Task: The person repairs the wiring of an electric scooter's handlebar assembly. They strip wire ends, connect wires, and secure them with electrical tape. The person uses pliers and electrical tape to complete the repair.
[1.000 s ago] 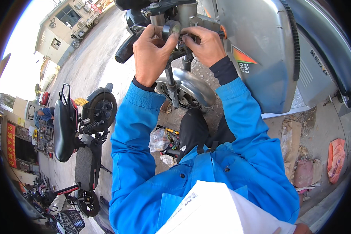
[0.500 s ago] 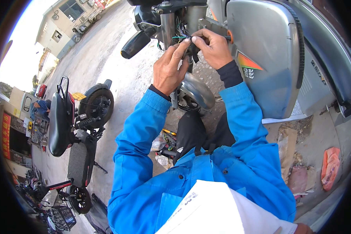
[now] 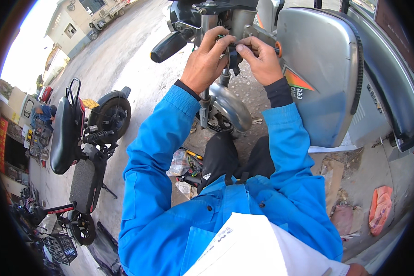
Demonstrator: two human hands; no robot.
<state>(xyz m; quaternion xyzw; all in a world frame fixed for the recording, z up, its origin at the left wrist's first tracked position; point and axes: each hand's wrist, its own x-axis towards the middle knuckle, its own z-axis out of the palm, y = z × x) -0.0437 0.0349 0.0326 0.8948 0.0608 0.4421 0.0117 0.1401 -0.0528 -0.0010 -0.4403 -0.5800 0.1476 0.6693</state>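
In front of the three-wheeler's steel front fork (image 3: 209,23), both my hands meet over a bunch of thin wires (image 3: 222,36), some of them green. My left hand (image 3: 204,64) is closed, its fingertips pinched on the wires. Close beside it, the thumb and forefinger of my right hand (image 3: 263,60) pinch the wires from the other side. Fingers cover the exact spot they hold. A black sleeve-like piece (image 3: 235,63) hangs down between the hands. A black handlebar grip (image 3: 171,46) sticks out to the left.
A grey metal front panel (image 3: 315,73) stands at my right, with a curved metal mudguard (image 3: 232,108) below the hands. A bag of tools and scraps (image 3: 185,166) lies by my knee. An electric scooter (image 3: 89,170) is parked at left; an orange cloth (image 3: 380,209) lies at lower right.
The view has shifted slightly, so the vehicle sits lower and further right. My left fingers have curled over higher on the wires; my right hand still pinches beside them.
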